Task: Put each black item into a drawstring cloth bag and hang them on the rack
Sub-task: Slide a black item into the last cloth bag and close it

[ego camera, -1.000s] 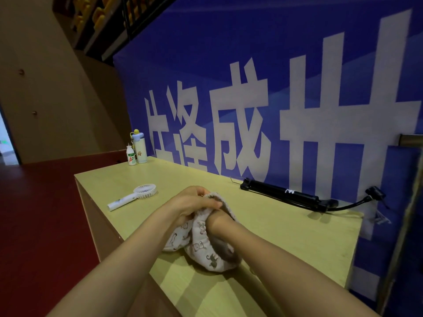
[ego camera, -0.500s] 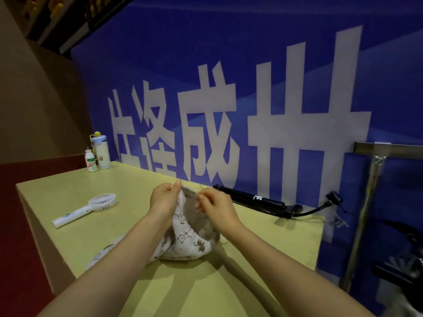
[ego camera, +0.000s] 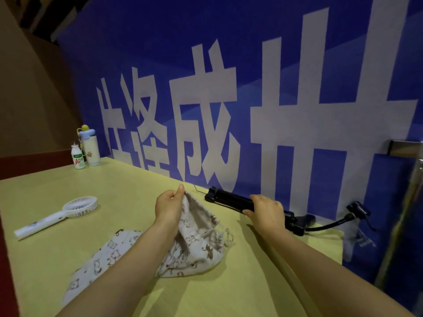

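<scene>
My left hand (ego camera: 169,207) pinches the rim of the bag (ego camera: 199,239) between thumb and fingers and holds it up, so the mouth gapes toward the right. The rest of the bag slumps on the surface (ego camera: 128,179). My right hand (ego camera: 266,212) is wrapped round the stick (ego camera: 229,200), fingers over its top and thumb on the near side, roughly at mid-length. The stick lies along the far edge of the surface against the blue wall, just right of the bag's mouth. A bent neck and clip (ego camera: 357,209) trail off its right end.

I judge the stick stiff and smooth, with some weight. A grip near the middle should keep it level, though the loose neck may swing or snag. The bag is thin, soft cloth and will fold shut unless I keep the rim raised. The stick looks long for it, so it should go in end first. A second bag (ego camera: 103,259) lies flat, near and left.
</scene>
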A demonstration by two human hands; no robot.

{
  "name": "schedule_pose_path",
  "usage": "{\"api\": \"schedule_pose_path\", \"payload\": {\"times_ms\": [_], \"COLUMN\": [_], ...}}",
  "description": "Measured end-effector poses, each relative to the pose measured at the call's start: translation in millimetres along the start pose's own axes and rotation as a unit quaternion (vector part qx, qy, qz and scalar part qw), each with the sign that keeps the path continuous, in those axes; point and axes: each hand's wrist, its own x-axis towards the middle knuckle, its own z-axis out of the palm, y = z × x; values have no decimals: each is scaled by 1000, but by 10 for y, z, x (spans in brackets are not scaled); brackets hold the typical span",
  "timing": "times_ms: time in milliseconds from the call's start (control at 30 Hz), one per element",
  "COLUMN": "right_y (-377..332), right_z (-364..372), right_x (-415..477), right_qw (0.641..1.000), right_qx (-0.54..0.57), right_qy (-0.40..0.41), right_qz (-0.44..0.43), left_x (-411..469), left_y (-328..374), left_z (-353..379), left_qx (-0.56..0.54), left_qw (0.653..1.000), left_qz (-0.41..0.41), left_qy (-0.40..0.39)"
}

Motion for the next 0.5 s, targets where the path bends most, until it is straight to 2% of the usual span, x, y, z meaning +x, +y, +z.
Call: {"api": "schedule_pose_path", "payload": {"times_ms": [133, 267, 367, 500], "right_y": [122, 122, 65, -19], "right_z": [164, 212, 181, 18], "right_x": [140, 130, 107, -4], "right_qw": [997, 992, 991, 995], "right_qx": [-56, -103, -121, -88], "right_qy": [-41, -29, -35, -32], "right_qz": [35, 67, 54, 20], "left_x": [49, 35, 36, 38], "left_y": [-114, -171, -196, -167], "left_z": [66, 10, -66, -225], "left_qx": [3, -3, 3, 5], "left_qw": [1000, 999, 998, 993], "left_qz": [-14, -34, -54, -73], "left_qy": [8, 22, 44, 89]}}
